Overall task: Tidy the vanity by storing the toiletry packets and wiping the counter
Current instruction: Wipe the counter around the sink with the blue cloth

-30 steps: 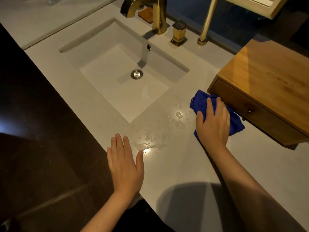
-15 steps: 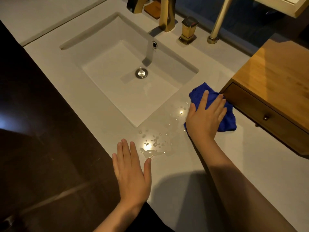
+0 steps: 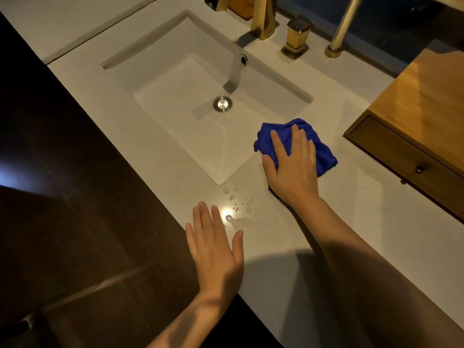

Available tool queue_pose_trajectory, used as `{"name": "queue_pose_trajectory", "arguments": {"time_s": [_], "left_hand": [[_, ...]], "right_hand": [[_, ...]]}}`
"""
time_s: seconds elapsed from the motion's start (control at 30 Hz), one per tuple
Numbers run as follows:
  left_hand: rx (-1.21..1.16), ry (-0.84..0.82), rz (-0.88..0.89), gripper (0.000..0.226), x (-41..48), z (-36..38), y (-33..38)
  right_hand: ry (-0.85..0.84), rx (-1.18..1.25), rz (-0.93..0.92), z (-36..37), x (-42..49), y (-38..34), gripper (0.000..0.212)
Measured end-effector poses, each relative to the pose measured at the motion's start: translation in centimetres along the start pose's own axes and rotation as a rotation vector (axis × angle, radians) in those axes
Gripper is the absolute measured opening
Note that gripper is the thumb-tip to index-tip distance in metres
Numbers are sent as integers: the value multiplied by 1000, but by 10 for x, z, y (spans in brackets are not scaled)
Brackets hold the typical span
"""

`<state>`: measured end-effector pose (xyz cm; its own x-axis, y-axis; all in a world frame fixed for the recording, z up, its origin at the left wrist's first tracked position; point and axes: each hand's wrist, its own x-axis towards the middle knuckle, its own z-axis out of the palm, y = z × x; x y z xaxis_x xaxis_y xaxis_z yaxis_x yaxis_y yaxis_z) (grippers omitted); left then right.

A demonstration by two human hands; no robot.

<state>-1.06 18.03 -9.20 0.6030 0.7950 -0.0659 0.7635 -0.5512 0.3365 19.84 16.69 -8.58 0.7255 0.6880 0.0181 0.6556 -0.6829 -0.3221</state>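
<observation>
I'm in the wiping step. My right hand (image 3: 292, 169) lies flat on the blue cloth (image 3: 316, 149), fingers (image 3: 300, 139) spread and pressing it down onto the table (image 3: 326, 237) rather than closed around it; the cloth sits at the near right corner of the sink (image 3: 175, 79), partly over its rim, with the wooden drawer box (image 3: 424, 126) further toward the table's right end. My left hand (image 3: 216, 249) rests open and empty at the table's front edge, fingers straight and loosely together, thumb out to the side, holding nothing.

The water droplets (image 3: 241, 207) and a small puddle lie on the table between my two hands, just off the sink's near corner, and they look unwiped. No toiletry packets show on the table, and the drawer is closed, so I judge the storing part is likely finished, though I cannot confirm it.

The next move, as I see it, calls for drawing the cloth toward the front edge, through the wet patch, keeping the palm flat so the cloth doesn't bunch. My left hand sits very near the puddle and may need to shift clear.
</observation>
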Motion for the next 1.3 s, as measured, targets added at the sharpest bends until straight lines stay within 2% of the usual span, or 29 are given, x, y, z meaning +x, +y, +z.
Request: {"name": "queue_pose_trajectory", "arguments": {"time_s": [0.23, 0.43, 0.63, 0.77, 0.97, 1.3], "left_hand": [[1, 35, 17, 65, -2, -2, 0], [-25, -28, 22, 67, -6, -5, -3], [-21, -13, -19, 83, -27, -5, -12], [-2, -13, -51, 86, -34, -4, -13], [34, -55, -16, 86, -35, -10, -15], [53, -117, 66, 88, -48, -16, -28]], "right_hand": [[-50, 54, -182, 3, -21, -14, 55], [-96, 73, -315, 7, -38, -24, 54], [-141, 97, -452, 6, -45, -29, 51], [-148, 100, -509, 7, -54, -33, 50], [-201, 76, -589, 8, -61, -36, 46], [-308, 104, -908, -7, -64, -20, 39]]}}
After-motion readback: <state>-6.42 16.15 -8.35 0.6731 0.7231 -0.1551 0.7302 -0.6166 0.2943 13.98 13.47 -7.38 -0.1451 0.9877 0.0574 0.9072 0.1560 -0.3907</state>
